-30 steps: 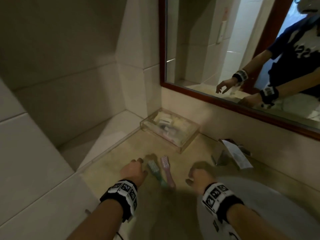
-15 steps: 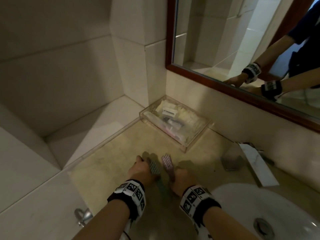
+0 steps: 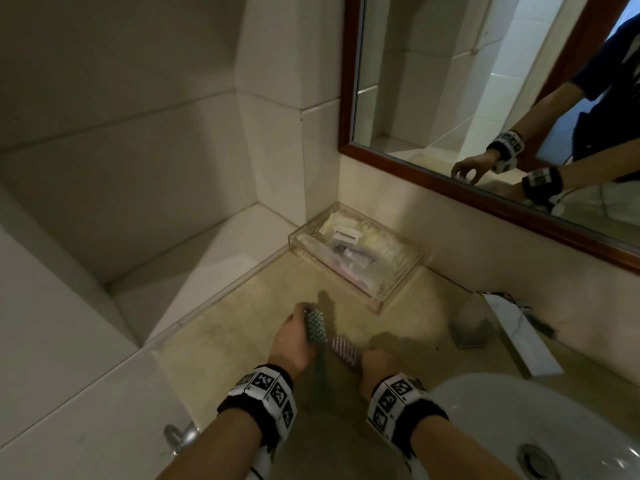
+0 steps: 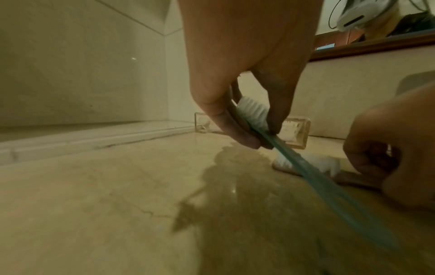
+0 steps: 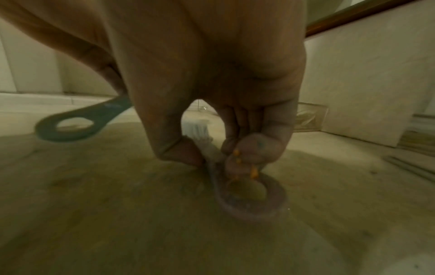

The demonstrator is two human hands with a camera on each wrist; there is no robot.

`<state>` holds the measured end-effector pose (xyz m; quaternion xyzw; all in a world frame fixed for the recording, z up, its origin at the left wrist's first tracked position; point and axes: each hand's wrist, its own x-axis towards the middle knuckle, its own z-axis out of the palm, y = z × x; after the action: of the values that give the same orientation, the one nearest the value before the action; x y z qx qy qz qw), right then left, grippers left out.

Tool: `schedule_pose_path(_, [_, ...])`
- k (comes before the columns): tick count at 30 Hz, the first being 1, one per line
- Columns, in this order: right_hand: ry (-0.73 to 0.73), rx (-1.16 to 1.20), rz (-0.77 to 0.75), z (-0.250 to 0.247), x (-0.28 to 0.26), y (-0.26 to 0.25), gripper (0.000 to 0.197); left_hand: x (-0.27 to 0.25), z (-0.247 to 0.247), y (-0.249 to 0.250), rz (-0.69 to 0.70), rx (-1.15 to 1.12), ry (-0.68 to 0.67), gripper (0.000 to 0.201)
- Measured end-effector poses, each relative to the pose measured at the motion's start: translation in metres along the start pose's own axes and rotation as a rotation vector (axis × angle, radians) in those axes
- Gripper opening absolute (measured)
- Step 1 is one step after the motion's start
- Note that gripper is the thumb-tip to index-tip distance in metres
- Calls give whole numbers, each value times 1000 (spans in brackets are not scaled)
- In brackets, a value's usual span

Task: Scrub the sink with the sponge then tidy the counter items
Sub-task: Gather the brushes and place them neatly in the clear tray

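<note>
On the beige counter (image 3: 221, 344), my left hand (image 3: 304, 323) pinches a teal brush (image 3: 316, 328) just behind its white bristles (image 4: 253, 113). The brush head is raised off the counter and the handle (image 4: 329, 186) slopes back toward my wrist. Its ring end (image 5: 68, 126) shows in the right wrist view. My right hand (image 3: 374, 362) pinches the handle of a pink brush (image 3: 344, 351) between thumb and fingers (image 5: 235, 167). The pink brush lies on the counter, ring end (image 5: 252, 201) nearest me. The white sink (image 3: 519, 410) is at the lower right. No sponge is in view.
A clear acrylic tray (image 3: 301, 237) of small toiletries stands against the back wall. A small shiny holder (image 3: 471, 327) and a white packet (image 3: 519, 337) lie right of it. A wood-framed mirror (image 3: 467, 178) hangs above. A tiled ledge (image 3: 207, 258) borders the counter's left.
My right hand moved left onto the pink brush and took hold of it. My left hand closed on the teal brush and raised its head.
</note>
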<state>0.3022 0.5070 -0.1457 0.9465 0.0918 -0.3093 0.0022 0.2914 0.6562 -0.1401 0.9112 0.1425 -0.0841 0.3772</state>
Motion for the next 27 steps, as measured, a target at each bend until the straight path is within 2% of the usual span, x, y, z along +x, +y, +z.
schedule_pose_path(4, [35,18,25,-19,-13,5,33,-10,-17,3,43,-9,32,60])
schedule_pose_path(7, [120,85,30,-37,-30,8,32,-25,-31,13,102,9,63,60])
schedule_pose_path(12, [279,173,83,-62,-76,18,35,-59,-50,39,222,8,133,61])
schedule_pose_path(17, [410,304,102,-66,-130,41,35,-98,-51,70,336,-19,161,61])
schedule_pose_path(20, [473,336,141,-57,-166,63,41,-118,-37,98,437,-51,131,61])
schedule_pose_path(23, [577,400,182,-38,-203,95,59,-137,-7,132,532,-98,66,61])
schedule_pose_path(27, [576,410,302,-14,-255,156,40,-165,54,180,619,-97,-60,61])
